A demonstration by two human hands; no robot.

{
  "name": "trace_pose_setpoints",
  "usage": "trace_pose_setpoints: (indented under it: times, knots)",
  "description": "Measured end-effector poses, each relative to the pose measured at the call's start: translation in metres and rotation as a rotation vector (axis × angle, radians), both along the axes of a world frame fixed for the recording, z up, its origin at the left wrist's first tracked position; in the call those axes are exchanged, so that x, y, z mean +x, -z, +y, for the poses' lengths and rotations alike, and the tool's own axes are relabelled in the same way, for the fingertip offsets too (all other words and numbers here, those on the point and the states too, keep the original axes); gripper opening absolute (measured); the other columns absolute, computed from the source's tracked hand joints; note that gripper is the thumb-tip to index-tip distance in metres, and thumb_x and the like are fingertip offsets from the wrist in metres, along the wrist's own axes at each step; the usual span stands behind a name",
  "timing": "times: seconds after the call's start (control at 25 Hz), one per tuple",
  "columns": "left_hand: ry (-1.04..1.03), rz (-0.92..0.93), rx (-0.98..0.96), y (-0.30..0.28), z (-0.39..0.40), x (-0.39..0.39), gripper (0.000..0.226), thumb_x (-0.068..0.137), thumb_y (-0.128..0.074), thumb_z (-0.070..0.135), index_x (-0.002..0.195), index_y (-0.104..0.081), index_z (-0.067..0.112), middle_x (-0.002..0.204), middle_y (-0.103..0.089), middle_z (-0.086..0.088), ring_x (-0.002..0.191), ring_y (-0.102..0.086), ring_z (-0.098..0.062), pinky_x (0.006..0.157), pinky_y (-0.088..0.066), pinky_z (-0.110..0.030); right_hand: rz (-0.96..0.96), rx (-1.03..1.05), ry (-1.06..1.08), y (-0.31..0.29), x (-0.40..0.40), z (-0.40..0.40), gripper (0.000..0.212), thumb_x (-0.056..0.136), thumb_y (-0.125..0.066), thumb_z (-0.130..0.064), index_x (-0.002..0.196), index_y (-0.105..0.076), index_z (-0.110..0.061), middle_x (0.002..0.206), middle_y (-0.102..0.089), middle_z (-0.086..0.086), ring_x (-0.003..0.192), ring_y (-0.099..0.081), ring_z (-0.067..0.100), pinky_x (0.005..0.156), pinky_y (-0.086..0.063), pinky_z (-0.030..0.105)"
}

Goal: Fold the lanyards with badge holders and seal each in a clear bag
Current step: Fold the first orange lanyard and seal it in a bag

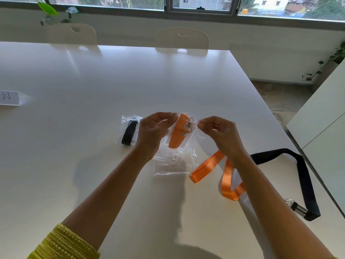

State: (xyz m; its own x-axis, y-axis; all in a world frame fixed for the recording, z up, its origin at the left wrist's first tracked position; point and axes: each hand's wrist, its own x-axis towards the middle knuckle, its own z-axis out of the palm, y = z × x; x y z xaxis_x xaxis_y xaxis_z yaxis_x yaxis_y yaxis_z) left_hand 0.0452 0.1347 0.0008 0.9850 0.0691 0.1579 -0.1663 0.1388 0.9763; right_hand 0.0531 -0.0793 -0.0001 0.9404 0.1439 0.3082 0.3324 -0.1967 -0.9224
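Observation:
I hold a clear bag (188,141) above the table with a folded orange lanyard (178,133) and its metal clip (187,126) inside. My left hand (152,133) pinches the bag's top left corner. My right hand (216,130) pinches the top right corner. A second sealed bag with a folded black lanyard (129,135) lies on the table just left of my left hand. A loose orange lanyard (220,174) lies under my right wrist, and a loose black lanyard (302,174) lies further right. An empty clear bag (171,163) lies below the held one.
The white table (93,81) stretches far ahead, with a paper label (9,98) at its left edge. Two pale chairs (183,39) stand at the far side under a window. A white cabinet (323,118) stands to the right of the table.

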Motion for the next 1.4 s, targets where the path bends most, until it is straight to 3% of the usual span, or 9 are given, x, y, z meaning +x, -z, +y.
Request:
trace_pose_setpoints:
  times: [0.2, 0.36, 0.52, 0.64, 0.72, 0.84, 1.0, 1.24, 1.4]
  knots:
    - [0.039, 0.081, -0.061, -0.001, 0.002, 0.002, 0.025, 0.071, -0.071, 0.029, 0.093, -0.074, 0.017, 0.092, -0.078, 0.002, 0.096, -0.074, -0.024, 0.091, -0.058, -0.039, -0.008, 0.021, 0.023, -0.002, 0.0, 0.0, 0.012, 0.089, -0.068, -0.012, 0.096, -0.073, -0.02, 0.094, -0.074, -0.006, 0.091, -0.071, 0.007, 0.083, -0.053, 0.015]
    - [0.0, 0.049, -0.089, -0.002, -0.002, 0.001, 0.017, 0.074, -0.072, 0.027, 0.088, -0.075, 0.019, 0.09, -0.078, 0.001, 0.094, -0.074, -0.022, 0.083, -0.06, -0.038, -0.021, -0.053, 0.105, -0.005, 0.002, 0.002, 0.012, 0.09, -0.067, -0.018, 0.093, -0.071, -0.028, 0.093, -0.073, -0.013, 0.091, -0.068, 0.002, 0.083, -0.051, 0.012]
    - [-0.144, 0.011, -0.006, 0.004, -0.009, 0.003, 0.003, 0.087, -0.07, 0.024, 0.086, -0.073, 0.022, 0.091, -0.077, 0.004, 0.096, -0.073, -0.02, 0.081, -0.06, -0.038, -0.065, -0.14, 0.217, -0.003, 0.003, 0.013, 0.006, 0.09, -0.068, -0.021, 0.091, -0.07, -0.027, 0.088, -0.068, -0.02, 0.089, -0.066, 0.004, 0.088, -0.051, 0.026]
    - [-0.181, 0.019, 0.01, 0.004, -0.011, 0.005, 0.008, 0.09, -0.068, 0.02, 0.083, -0.072, 0.023, 0.087, -0.076, 0.007, 0.093, -0.073, -0.016, 0.075, -0.058, -0.031, -0.068, -0.179, 0.239, -0.002, 0.005, 0.018, 0.006, 0.09, -0.068, -0.02, 0.09, -0.069, -0.026, 0.085, -0.065, -0.023, 0.087, -0.063, -0.002, 0.091, -0.049, 0.028]
    - [-0.188, 0.013, 0.028, 0.004, -0.01, 0.005, 0.01, 0.091, -0.068, 0.02, 0.083, -0.072, 0.023, 0.085, -0.075, 0.007, 0.093, -0.072, -0.017, 0.073, -0.057, -0.029, -0.062, -0.176, 0.24, 0.0, 0.007, 0.018, 0.006, 0.091, -0.068, -0.02, 0.091, -0.069, -0.026, 0.086, -0.065, -0.022, 0.087, -0.063, -0.001, 0.089, -0.05, 0.028]
    - [-0.233, -0.004, 0.097, 0.004, -0.005, 0.01, 0.007, 0.092, -0.066, 0.028, 0.087, -0.071, 0.026, 0.09, -0.075, 0.006, 0.094, -0.071, -0.017, 0.08, -0.06, -0.038, -0.019, -0.096, 0.167, 0.001, 0.008, 0.017, 0.007, 0.091, -0.067, -0.022, 0.096, -0.072, -0.023, 0.094, -0.072, -0.011, 0.091, -0.067, 0.007, 0.086, -0.053, 0.023]
    - [-0.306, -0.007, 0.078, -0.003, 0.003, 0.02, 0.011, 0.094, -0.063, 0.032, 0.086, -0.069, 0.028, 0.085, -0.071, 0.013, 0.089, -0.068, -0.013, 0.086, -0.059, -0.045, -0.005, -0.057, 0.082, 0.002, 0.01, 0.013, 0.025, 0.09, -0.068, -0.021, 0.114, -0.069, -0.016, 0.105, -0.073, -0.002, 0.099, -0.068, 0.009, 0.089, -0.054, 0.021]
    - [-0.441, -0.002, 0.092, -0.007, 0.024, 0.052, 0.018, 0.092, -0.068, 0.025, 0.074, -0.07, 0.022, 0.065, -0.066, 0.015, 0.067, -0.06, -0.006, 0.068, -0.051, -0.025, 0.093, 0.005, 0.12, 0.004, 0.014, -0.004, 0.016, 0.093, -0.065, -0.017, 0.108, -0.072, -0.016, 0.106, -0.073, -0.003, 0.1, -0.069, 0.014, 0.091, -0.055, 0.026]
    - [-0.547, 0.131, 0.189, 0.002, 0.032, 0.086, 0.015, 0.091, -0.07, 0.028, 0.085, -0.073, 0.014, 0.08, -0.073, 0.001, 0.069, -0.063, -0.01, 0.071, -0.055, -0.026, 0.127, -0.003, 0.131, 0.003, 0.014, -0.007, 0.015, 0.093, -0.065, -0.017, 0.107, -0.071, -0.017, 0.105, -0.073, -0.005, 0.099, -0.069, 0.013, 0.086, -0.055, 0.02]
